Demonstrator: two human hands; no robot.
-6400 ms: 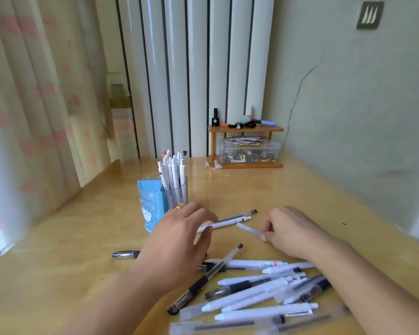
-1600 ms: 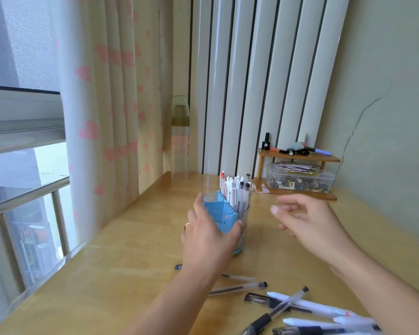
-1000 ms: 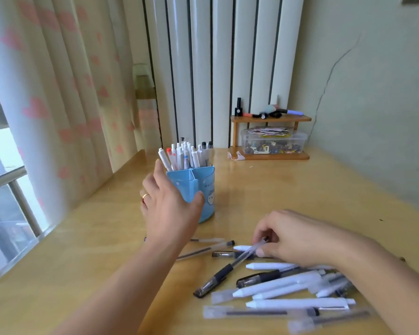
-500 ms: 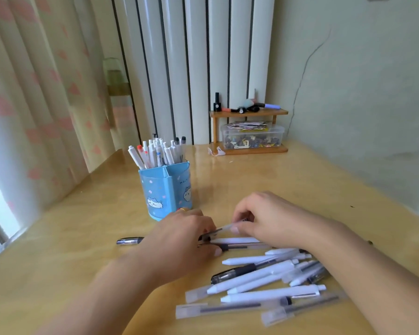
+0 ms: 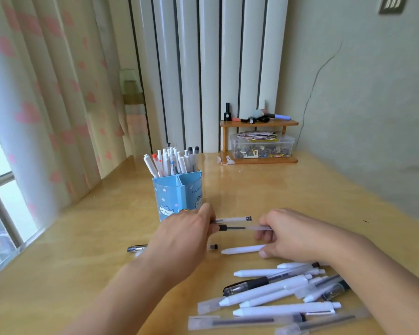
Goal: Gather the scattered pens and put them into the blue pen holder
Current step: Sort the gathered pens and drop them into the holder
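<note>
The blue pen holder [image 5: 179,197] stands on the wooden desk [image 5: 288,189], with several white and clear pens upright in its back compartments. Just in front of it, my left hand [image 5: 182,240] pinches the ends of two clear pens [image 5: 235,224] that point to the right. My right hand [image 5: 293,235] rests to the right, fingers on the far end of the lower clear pen and on a white pen [image 5: 242,250] lying on the desk. A heap of several white, clear and black pens [image 5: 276,293] lies near the front right. A dark pen [image 5: 137,248] pokes out left of my left wrist.
A small wooden shelf [image 5: 259,123] with a clear plastic box [image 5: 261,147] under it stands at the back against the white radiator. Curtains and a window run along the left edge of the desk. A wall bounds the right side.
My left hand has come off the holder and down to the pens. Both hands now hold two clear pens lifted slightly in front of the holder.
</note>
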